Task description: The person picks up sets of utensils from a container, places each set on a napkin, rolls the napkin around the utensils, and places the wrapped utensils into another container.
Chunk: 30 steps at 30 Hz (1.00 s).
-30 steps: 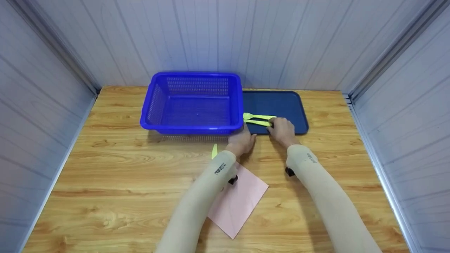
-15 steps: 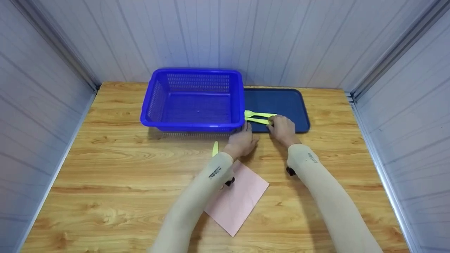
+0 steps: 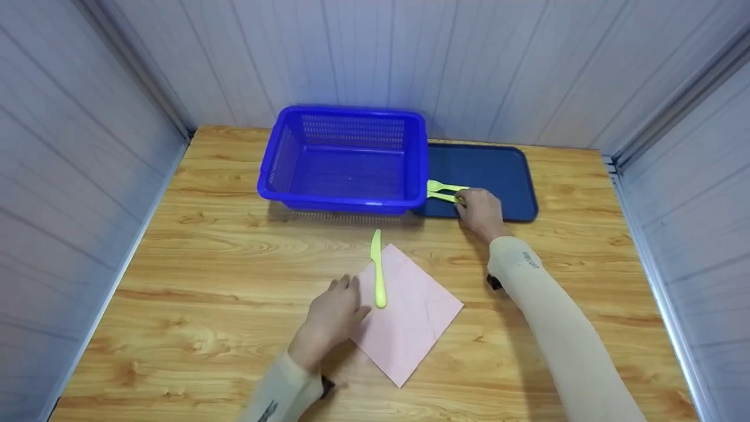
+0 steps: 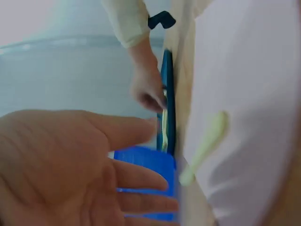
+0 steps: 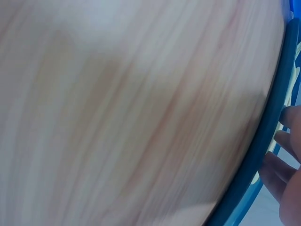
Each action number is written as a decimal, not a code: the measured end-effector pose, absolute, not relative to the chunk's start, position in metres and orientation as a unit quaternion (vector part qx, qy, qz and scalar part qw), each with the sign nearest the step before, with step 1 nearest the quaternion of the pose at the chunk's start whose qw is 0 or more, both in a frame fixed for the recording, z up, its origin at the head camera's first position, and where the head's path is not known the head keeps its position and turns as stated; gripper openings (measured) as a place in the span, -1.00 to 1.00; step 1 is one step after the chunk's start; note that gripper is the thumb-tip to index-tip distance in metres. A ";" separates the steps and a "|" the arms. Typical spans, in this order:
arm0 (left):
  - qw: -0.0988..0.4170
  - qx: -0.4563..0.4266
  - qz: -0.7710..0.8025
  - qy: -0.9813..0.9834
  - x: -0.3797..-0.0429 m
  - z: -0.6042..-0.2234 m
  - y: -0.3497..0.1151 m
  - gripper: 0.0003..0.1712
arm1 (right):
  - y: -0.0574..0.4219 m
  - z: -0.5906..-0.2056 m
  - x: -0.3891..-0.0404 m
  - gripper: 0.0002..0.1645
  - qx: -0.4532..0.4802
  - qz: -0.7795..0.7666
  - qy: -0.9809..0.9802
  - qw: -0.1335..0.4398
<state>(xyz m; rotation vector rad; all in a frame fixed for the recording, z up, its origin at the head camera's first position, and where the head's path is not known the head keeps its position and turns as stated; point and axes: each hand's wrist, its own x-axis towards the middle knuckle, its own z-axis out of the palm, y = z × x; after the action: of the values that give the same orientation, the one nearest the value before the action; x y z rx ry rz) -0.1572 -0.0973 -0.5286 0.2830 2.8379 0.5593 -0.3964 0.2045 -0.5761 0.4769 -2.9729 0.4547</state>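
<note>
A yellow-green plastic knife point(image 3: 378, 269) lies partly on a pink sheet point(image 3: 410, 316), its blade reaching past the sheet's edge onto the table. My left hand point(image 3: 334, 313) is just left of the knife, palm turned inward, fingers extended with nothing between them; the left wrist view shows the bare palm point(image 4: 56, 165). At the dark blue tray point(image 3: 486, 170), my right hand point(image 3: 481, 211) pinches the end of a yellow-green utensil point(image 3: 442, 197). A second one, apparently a fork point(image 3: 436, 186), lies behind it. The blue basket's rim hides their left ends.
The blue plastic basket point(image 3: 343, 204) stands at the back, overlapping the tray's left part. Panelled walls point(image 3: 375, 53) enclose the wooden table point(image 3: 193, 264) at the back and both sides.
My left hand has come back from beside the basket toward the front left, uncovering the whole knife. The right hand stays at the utensils on the tray. The head view has shifted slightly.
</note>
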 end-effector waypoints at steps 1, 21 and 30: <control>0.126 0.085 0.192 0.970 -0.150 -0.532 -0.101 -0.26 | 0.205 -0.576 -0.396 -0.75 0.155 0.149 -0.976 0.047; 0.046 0.093 0.198 0.975 -0.120 -0.572 -0.106 -0.36 | 0.200 -0.573 -0.398 -0.76 0.162 0.133 -0.978 0.023; 0.059 0.089 0.197 0.975 -0.117 -0.576 -0.108 -0.35 | 0.202 -0.576 -0.399 -0.74 0.165 0.131 -0.978 0.008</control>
<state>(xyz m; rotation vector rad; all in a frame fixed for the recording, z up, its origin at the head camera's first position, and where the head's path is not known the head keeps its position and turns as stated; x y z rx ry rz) -0.1168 -0.1076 -0.5762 0.2697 2.9509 0.5960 -0.3985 0.2016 -0.5762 0.5161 -3.0548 0.4084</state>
